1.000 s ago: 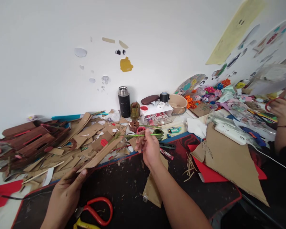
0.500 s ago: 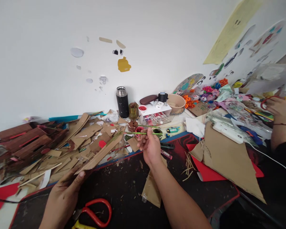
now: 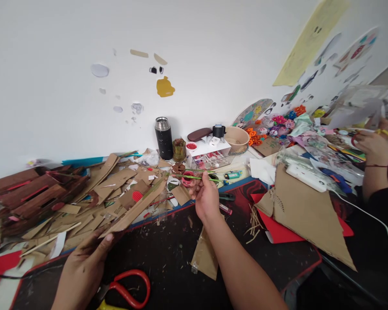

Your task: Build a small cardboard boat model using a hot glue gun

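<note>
My left hand (image 3: 84, 269) grips the near end of a long cardboard strip (image 3: 137, 209), thumb on top. Green colour shows along the strip's upper part. Pinched in my right hand (image 3: 205, 196) is a thin green paintbrush (image 3: 194, 177), held nearly level, its left end close to the strip's far tip; whether they touch I cannot tell. Behind my right fingers stand a pot of red paint (image 3: 186, 181) and a dark pot, partly covered. A brown pot (image 3: 178, 168) is just beyond. Red-handled scissors (image 3: 131, 288) lie on the dark mat beside my left hand.
Cardboard scraps (image 3: 93, 202) and a brown cardboard model (image 3: 35, 193) crowd the left. A black flask (image 3: 164, 140) stands by the wall. At right lie a large cardboard sheet (image 3: 305, 215) and a white power strip (image 3: 306, 177); another person's hand (image 3: 373, 144) holds scissors.
The view has shifted slightly. My right hand and the paintbrush have barely moved against the strip. The other person's hand, with scissors and paper, has moved a little.
</note>
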A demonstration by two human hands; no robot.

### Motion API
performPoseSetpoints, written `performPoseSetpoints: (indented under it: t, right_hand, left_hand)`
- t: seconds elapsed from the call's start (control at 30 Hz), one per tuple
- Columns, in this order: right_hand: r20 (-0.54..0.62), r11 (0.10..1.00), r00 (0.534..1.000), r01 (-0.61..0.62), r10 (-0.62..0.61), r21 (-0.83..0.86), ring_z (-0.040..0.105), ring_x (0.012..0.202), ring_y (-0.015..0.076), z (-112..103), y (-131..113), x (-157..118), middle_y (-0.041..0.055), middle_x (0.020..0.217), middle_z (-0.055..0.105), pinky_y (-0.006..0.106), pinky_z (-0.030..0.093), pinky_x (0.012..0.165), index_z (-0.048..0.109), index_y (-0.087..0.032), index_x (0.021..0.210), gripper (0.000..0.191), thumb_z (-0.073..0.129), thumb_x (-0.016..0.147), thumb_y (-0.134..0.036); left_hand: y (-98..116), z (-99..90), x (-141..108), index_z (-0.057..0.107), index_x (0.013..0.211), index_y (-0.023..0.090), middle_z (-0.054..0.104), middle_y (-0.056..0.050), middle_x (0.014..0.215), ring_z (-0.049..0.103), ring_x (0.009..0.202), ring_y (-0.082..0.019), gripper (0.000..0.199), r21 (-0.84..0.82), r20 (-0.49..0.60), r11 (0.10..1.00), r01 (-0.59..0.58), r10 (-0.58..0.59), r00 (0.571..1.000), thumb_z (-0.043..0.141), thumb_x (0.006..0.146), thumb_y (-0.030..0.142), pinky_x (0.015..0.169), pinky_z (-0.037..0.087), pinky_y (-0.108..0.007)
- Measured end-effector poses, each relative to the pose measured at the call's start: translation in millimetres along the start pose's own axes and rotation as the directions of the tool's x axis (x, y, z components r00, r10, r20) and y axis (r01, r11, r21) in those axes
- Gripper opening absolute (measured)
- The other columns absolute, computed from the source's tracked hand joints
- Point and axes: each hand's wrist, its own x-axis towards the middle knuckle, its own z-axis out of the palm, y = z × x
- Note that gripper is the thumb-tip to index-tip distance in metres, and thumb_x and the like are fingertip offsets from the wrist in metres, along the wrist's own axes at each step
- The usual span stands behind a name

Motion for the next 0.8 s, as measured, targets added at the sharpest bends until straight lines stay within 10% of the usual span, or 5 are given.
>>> performPoseSetpoints:
  t: [0.3,0.8]
  right_hand:
    - [0.116,0.998,0.992,-0.049,0.054,-0.042,0.058,0.038,0.0118,1.3,11.3,-10.1,0.0007,0.056,0.067,0.019,0.036,0.033,0.061,-0.018,0.069,0.058,0.088,0.076,-0.069]
    - [-0.04,0.999,0.998,-0.04,0.04,0.017,0.056,0.037,0.0114,-2.0,-1.4,1.7,-0.0011,0.054,0.066,0.019,0.036,0.034,0.06,-0.019,0.07,0.05,0.082,0.089,-0.06]
  left_hand:
    - [4.6,-0.7,-1.1,0.085,0.097,0.023,0.085,-0.009,0.101,0.077,0.105,-0.037,0.063,0.02,-0.009,0.998,0.053,-0.052,0.999,0.079,0.068,0.079,0.086,0.066,-0.041]
    - [-3.2,-1.0,-0.8,0.084,0.1,0.022,0.085,-0.009,0.103,0.077,0.103,-0.036,0.064,-0.03,0.006,0.996,0.08,-0.08,0.997,0.08,0.069,0.077,0.085,0.065,-0.038]
